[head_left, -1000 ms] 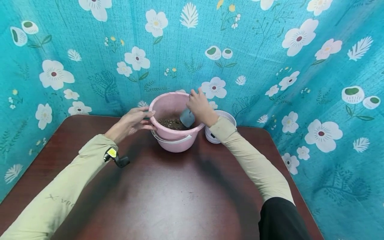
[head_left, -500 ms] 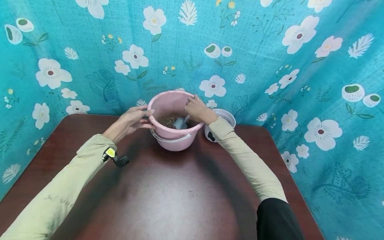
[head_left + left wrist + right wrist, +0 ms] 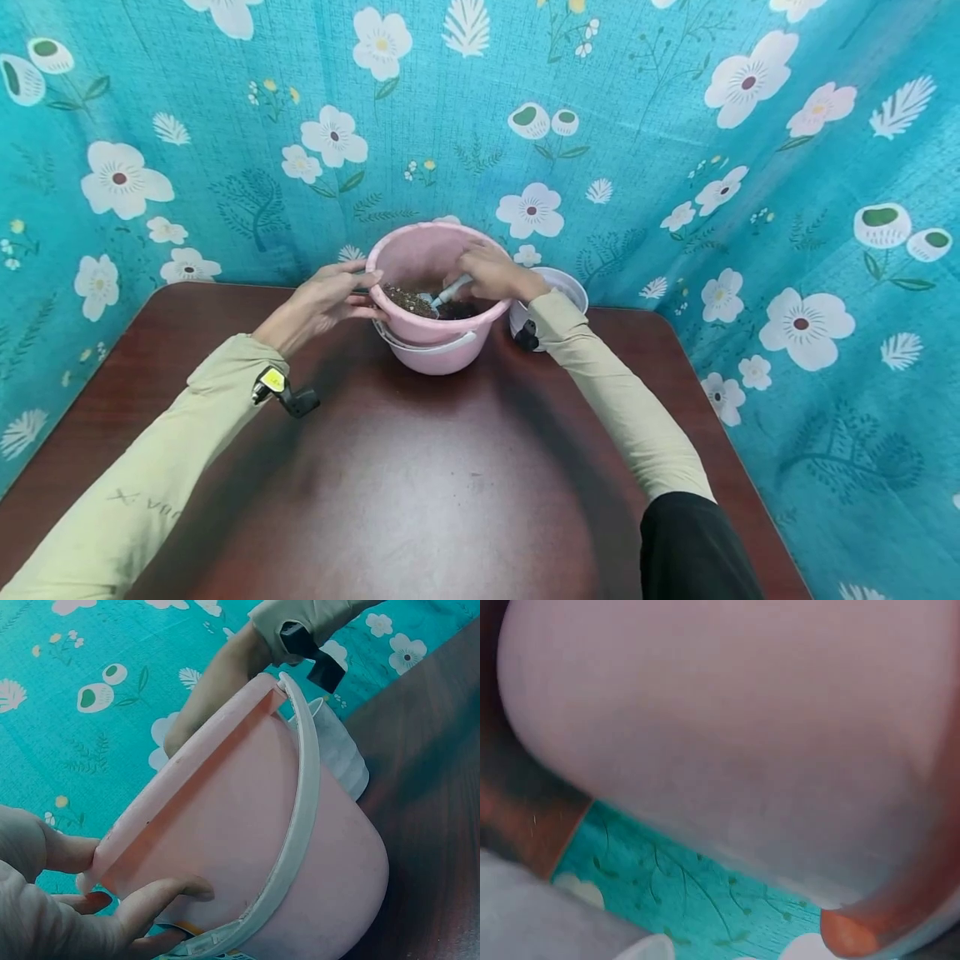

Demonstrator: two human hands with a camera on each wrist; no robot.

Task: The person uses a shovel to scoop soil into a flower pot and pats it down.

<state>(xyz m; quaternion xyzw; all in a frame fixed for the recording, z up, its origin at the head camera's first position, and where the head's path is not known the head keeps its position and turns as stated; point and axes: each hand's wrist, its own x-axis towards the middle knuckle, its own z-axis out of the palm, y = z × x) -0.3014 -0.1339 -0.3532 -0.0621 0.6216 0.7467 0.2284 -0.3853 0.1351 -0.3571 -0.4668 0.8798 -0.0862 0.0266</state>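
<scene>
A pink bucket (image 3: 442,360) with a white handle (image 3: 431,346) stands near the table's back edge, dark crumbly soil (image 3: 408,300) inside it. My left hand (image 3: 330,298) grips its left rim. In the left wrist view, the thumb lies at the rim and the fingers (image 3: 165,894) spread along the outer wall. Inside the right part of the bucket, my right hand (image 3: 491,273) holds a small trowel (image 3: 453,288) by its pale grey-blue handle. The trowel's blade is mostly sunk in the soil. The bucket's wall (image 3: 705,735) fills most of the right wrist view, which hides that hand.
A white pot (image 3: 573,287) stands just right of the bucket, partly behind my right forearm. Behind everything hangs a teal flowered curtain (image 3: 450,108). The dark brown table (image 3: 405,492) reaches forward from the bucket.
My right hand has gone lower into the bucket. The trowel has tipped over and pushed leftward into the soil, so its blade shows less. My left hand keeps its grip on the rim.
</scene>
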